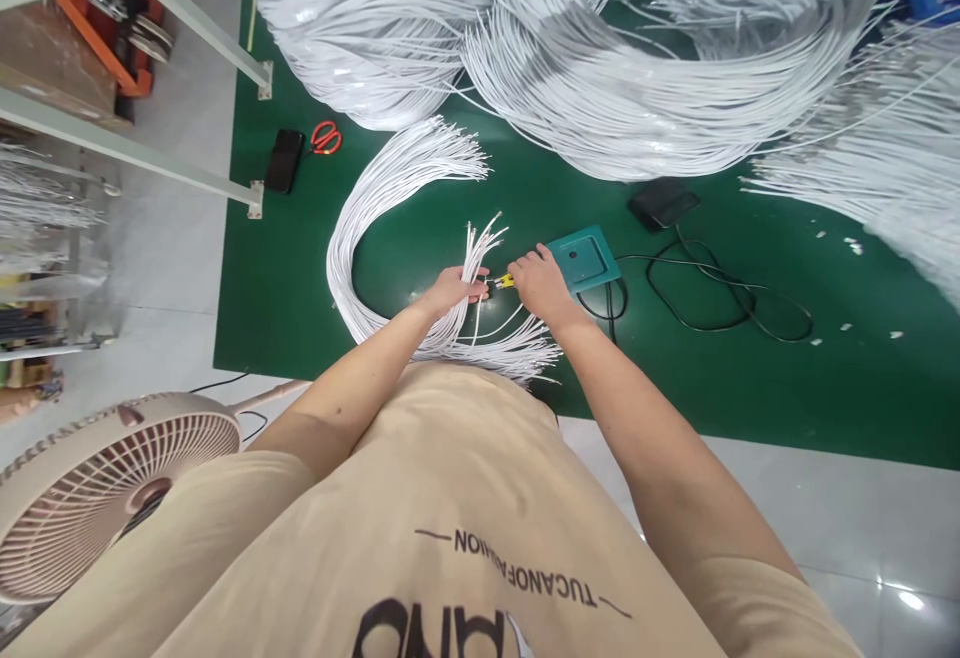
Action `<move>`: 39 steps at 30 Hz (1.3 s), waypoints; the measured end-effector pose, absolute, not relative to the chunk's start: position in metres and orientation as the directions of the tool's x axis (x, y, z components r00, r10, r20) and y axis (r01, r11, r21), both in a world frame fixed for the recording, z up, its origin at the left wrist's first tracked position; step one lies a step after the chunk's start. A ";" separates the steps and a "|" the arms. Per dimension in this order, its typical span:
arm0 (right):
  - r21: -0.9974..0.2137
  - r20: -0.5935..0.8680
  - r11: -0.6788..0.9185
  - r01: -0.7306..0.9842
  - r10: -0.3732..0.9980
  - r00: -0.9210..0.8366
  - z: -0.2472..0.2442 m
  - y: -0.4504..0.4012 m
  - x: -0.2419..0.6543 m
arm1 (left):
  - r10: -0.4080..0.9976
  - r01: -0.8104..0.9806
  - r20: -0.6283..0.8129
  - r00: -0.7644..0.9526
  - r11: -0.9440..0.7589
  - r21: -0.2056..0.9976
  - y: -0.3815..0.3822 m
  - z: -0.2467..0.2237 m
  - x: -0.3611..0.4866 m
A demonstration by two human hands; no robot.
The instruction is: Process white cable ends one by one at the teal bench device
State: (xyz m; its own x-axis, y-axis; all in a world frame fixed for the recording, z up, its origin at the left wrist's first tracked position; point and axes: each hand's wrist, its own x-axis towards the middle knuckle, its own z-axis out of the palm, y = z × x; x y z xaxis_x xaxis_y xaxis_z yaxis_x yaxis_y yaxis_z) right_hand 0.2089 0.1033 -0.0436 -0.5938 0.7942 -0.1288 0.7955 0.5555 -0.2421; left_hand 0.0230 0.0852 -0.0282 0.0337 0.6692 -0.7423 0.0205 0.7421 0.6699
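Above the green tabletop, the left hand curls around a sheaf of white wires. The right hand pinches a yellow piece, its long axis pointing leftward at them.

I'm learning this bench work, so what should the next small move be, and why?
Probably bring the yellow item in the right hand closer to the left hand: it points that way from close by, and that hand holds a bunch of white cables. Any contact is too small to tell.
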 end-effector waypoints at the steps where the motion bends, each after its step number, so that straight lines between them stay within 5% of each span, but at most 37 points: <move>1: -0.246 -0.123 0.559 0.792 0.793 -0.597 -0.045 0.105 0.210 | 0.666 0.032 -0.746 0.021 0.745 0.666 0.086 -0.030 0.025; 27: -0.324 -0.136 0.522 0.789 0.800 -0.585 -0.044 0.113 0.213 | 0.688 0.292 -0.725 -0.014 0.697 0.655 0.084 -0.071 0.036; 33: -0.300 0.038 0.250 0.921 0.967 -0.250 -0.048 0.099 0.234 | 0.680 0.265 -0.733 0.001 0.707 0.656 0.084 -0.069 0.034; 39: -0.278 0.017 0.211 0.937 0.977 -0.214 -0.055 0.098 0.240 | 0.666 0.146 -0.746 -0.007 0.739 0.658 0.083 -0.057 0.032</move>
State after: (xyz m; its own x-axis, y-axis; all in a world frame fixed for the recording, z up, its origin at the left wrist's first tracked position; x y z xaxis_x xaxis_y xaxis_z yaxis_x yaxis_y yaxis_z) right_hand 0.2404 0.0982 -0.0555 -0.2142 0.9766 0.0174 0.9373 0.2105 -0.2777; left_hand 0.0316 0.0830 -0.0574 -0.0068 0.6659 -0.7460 0.1460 0.7387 0.6580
